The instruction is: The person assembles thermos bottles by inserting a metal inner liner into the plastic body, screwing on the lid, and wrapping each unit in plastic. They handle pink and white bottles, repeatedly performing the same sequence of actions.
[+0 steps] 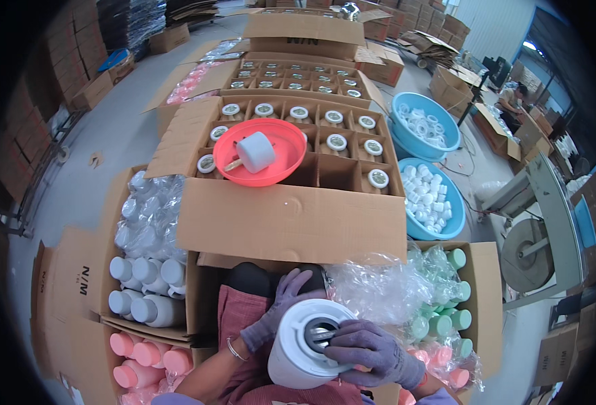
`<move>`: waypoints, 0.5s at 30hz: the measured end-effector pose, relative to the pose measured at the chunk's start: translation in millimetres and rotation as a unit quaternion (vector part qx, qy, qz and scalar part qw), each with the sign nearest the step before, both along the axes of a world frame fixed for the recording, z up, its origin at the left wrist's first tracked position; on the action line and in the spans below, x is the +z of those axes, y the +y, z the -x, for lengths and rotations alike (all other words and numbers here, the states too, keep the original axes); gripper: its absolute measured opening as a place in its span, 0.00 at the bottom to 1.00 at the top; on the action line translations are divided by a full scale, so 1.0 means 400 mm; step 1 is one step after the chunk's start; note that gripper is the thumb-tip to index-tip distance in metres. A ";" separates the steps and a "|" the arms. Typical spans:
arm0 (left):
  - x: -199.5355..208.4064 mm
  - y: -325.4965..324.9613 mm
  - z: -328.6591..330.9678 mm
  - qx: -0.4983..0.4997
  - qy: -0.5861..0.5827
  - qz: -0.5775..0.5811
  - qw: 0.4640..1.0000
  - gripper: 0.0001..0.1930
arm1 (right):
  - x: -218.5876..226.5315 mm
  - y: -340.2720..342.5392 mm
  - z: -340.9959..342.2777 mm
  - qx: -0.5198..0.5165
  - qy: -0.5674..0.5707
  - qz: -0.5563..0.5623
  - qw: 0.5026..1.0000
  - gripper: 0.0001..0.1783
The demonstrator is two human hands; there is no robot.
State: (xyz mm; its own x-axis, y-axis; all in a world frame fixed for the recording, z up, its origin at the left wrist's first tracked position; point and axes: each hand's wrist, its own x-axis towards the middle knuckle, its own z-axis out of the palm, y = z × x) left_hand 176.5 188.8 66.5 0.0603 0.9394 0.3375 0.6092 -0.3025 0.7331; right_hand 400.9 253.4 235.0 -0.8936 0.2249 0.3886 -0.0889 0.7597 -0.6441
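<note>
Far left, white bottles [151,275] stood in a box, clear plastic over the farther ones; pink bottles [148,352] lay nearer me. Ahead, a red basin [234,143] sat on an open carton [291,223] of white-lidded jars [336,142], a white cup [256,152] tipped inside it. My gloved left hand [281,307] lay over my lap, by the left side of a white pot [290,361]; I could not tell whether it gripped. The pot was at my lap, tilted, its round mouth up. My gloved right hand [372,352] had its fingers bent together at a dark gray part in that mouth; whether they pinched it, I could not tell. Beyond, to the right, two blue tubs [456,206] held white pieces; green bottles [439,326] filled the box nearer me.
</note>
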 end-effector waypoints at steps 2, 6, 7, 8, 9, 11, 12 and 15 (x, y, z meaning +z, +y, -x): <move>-0.038 -0.023 0.001 -0.007 -0.103 0.030 0.994 0.14 | 0.026 -0.014 -0.045 -0.073 -0.065 0.011 0.995 0.34; 0.123 -0.171 0.030 -0.148 -0.250 0.184 0.939 0.20 | 0.014 0.004 -0.085 -0.233 -0.238 0.112 0.936 0.36; 0.132 -0.217 0.015 -0.186 -0.291 0.203 0.916 0.23 | -0.002 0.014 -0.090 -0.283 -0.259 0.186 0.905 0.32; 0.135 -0.249 -0.005 -0.150 -0.319 0.214 0.911 0.24 | -0.100 0.042 -0.139 -0.235 -0.237 0.030 0.942 0.28; 0.130 -0.277 -0.021 -0.107 -0.347 0.225 0.904 0.26 | -0.134 0.055 -0.153 -0.236 -0.229 0.035 0.944 0.26; 0.093 -0.309 -0.056 0.013 -0.414 0.248 0.876 0.27 | -0.129 0.064 -0.126 -0.287 -0.226 0.204 0.908 0.24; 0.075 -0.297 -0.068 0.042 -0.438 0.262 0.859 0.27 | -0.099 0.060 -0.091 -0.331 -0.226 0.360 0.842 0.23; 0.091 -0.228 -0.077 0.086 -0.496 0.360 0.785 0.24 | -0.073 0.050 -0.041 -0.242 -0.045 0.150 0.958 0.22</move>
State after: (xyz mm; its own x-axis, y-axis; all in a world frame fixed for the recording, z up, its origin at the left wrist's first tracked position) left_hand 207.2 97.6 102.9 -0.0452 0.8739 -0.4840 -0.3835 0.4322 0.8162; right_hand 417.3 273.5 205.9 -0.6837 0.7104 0.1671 0.2930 0.4769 -0.8287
